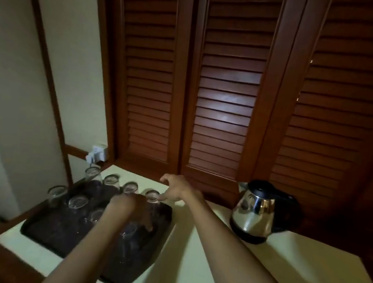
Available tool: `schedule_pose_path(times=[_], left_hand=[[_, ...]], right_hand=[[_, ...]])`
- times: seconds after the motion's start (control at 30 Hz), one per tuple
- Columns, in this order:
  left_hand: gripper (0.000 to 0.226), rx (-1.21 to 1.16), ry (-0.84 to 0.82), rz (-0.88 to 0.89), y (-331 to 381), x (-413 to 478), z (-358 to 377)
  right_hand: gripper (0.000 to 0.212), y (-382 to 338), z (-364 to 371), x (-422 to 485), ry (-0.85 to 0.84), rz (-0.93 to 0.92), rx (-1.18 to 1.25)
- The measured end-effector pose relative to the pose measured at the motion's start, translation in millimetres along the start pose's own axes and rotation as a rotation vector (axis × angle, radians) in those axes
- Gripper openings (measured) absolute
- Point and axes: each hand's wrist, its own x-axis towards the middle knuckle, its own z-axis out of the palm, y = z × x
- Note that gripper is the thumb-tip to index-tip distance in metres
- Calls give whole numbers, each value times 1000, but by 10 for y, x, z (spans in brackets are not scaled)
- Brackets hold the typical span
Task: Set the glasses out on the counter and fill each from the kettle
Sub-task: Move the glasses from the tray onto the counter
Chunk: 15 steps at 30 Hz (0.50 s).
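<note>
On the pale tabletop (204, 257) a dark tray (43, 225) holds the glasses (78, 201) standing upside down, and the steel kettle (255, 213) stands well apart from the tray on its right. The left hand (129, 206) reaches down over the tray's right part toward a glass (129, 231), but blur hides whether its grip has closed. The right hand (176, 189) hovers beside the tray's far right corner, fingers spread, near the glass (152, 196) standing there.
</note>
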Motion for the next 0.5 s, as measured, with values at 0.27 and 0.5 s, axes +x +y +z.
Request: schedule_pose_path(times=[0.27, 0.5], left_hand=[[98, -3, 41, -140, -73, 81, 316], [83, 22, 6, -122, -166, 130, 303]], right_hand=[[85, -62, 589, 266, -18, 37, -67], [60, -33, 720, 391, 46, 12, 27]])
